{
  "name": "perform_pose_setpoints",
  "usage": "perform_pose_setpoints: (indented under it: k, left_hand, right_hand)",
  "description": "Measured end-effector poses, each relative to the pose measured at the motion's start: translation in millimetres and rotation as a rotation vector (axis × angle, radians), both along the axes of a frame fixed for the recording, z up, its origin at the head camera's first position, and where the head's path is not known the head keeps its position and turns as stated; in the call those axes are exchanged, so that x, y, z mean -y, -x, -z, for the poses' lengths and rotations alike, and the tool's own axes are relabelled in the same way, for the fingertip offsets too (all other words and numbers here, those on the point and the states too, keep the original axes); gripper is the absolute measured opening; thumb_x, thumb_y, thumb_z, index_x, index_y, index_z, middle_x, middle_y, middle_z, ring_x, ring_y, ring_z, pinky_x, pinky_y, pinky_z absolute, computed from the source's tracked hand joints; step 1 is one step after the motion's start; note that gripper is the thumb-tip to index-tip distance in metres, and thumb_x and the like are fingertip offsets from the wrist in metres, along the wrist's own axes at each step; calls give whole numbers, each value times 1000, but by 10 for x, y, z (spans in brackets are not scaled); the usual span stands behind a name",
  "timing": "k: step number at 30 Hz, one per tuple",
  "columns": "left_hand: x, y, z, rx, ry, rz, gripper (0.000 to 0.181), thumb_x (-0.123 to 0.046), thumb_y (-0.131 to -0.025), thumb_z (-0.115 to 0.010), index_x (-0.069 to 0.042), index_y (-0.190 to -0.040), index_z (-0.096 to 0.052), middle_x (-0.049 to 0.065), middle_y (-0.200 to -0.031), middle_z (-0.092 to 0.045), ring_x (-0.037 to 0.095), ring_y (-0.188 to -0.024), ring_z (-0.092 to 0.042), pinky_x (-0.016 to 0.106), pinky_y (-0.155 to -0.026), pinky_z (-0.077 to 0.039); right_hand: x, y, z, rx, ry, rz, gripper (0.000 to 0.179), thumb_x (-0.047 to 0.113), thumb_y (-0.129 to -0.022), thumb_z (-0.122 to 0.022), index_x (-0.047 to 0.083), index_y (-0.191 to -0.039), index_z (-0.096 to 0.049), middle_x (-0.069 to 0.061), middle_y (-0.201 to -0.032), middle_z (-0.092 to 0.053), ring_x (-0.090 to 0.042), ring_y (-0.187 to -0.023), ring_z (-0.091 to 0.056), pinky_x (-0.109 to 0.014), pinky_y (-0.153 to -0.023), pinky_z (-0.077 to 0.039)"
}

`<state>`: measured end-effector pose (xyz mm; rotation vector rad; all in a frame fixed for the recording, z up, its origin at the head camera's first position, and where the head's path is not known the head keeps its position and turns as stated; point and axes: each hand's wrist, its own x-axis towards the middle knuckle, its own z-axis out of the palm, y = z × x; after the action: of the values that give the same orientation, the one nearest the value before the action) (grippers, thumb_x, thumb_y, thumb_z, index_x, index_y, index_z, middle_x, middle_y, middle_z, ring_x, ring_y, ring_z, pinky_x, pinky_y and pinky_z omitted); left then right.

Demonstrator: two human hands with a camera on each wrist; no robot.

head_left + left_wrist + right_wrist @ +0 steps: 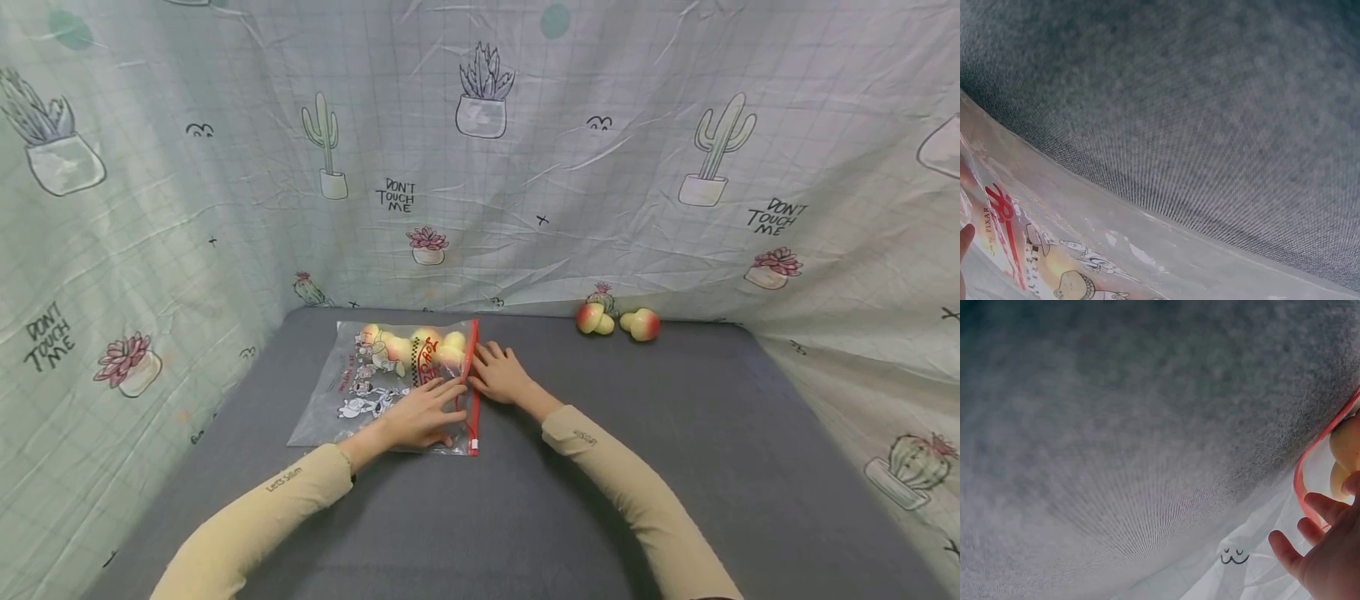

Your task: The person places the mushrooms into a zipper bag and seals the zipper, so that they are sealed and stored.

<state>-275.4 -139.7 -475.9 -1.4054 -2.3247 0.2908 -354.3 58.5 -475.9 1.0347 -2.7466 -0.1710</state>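
Note:
A clear zip bag [322, 417] with cartoon prints and a red zip edge [473, 417] lies flat on the grey table. Inside its far part are several yellow-and-red, pear-shaped pieces [451, 357], partly behind the print. My left hand [420, 414] rests on the bag near the zip edge, fingers spread over the plastic. At the far half of that edge is my right hand [504, 377], its fingertips at the red strip. The right wrist view shows its fingers [1286, 550] apart beside the bag mouth. Only a fingertip [965, 239] of the left hand shows in the left wrist view.
Two more yellow-and-red pieces, one [595, 318] beside the other [641, 324], lie at the table's back edge, right of the bag. A cactus-print curtain [540, 258] hangs behind the grey table [675, 400] and along both sides. A white slider [474, 445] sits at the zip's near end.

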Motion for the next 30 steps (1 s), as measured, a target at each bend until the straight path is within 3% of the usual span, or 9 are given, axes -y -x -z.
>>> perform_pose_setpoints:
  k: [16,22,30]
  left_hand:
    - [2,2,10,-6,-4,0,44,-50,-78,-57,-23,-112,-55,16,-130,-48,30,-126,-39,47,-97,-38]
    - [0,4,1,-19,-3,7,44,-51,-77,-58,-24,-111,-55,15,-130,-48,30,-126,-39,46,-97,-39]
    - [-17,8,-18,-23,-20,41,44,-51,-75,-59,-24,-110,-57,16,-128,-49,32,-126,-39,46,-97,-39]
  right_hand:
    - [-164,-6,-56,-15,61,-16,53,43,-93,-35,17,-139,-30,-7,-142,-35,-27,-127,-33,-49,-95,-34]
    - [-339,0,-35,-41,99,-13,54,41,-92,-41,19,-140,-28,-9,-139,-39,-28,-124,-37,-49,-91,-37]
    - [-670,63,-51,-11,193,23,52,37,-92,-43,18,-139,-31,-11,-139,-39,-30,-123,-36,-49,-91,-37]
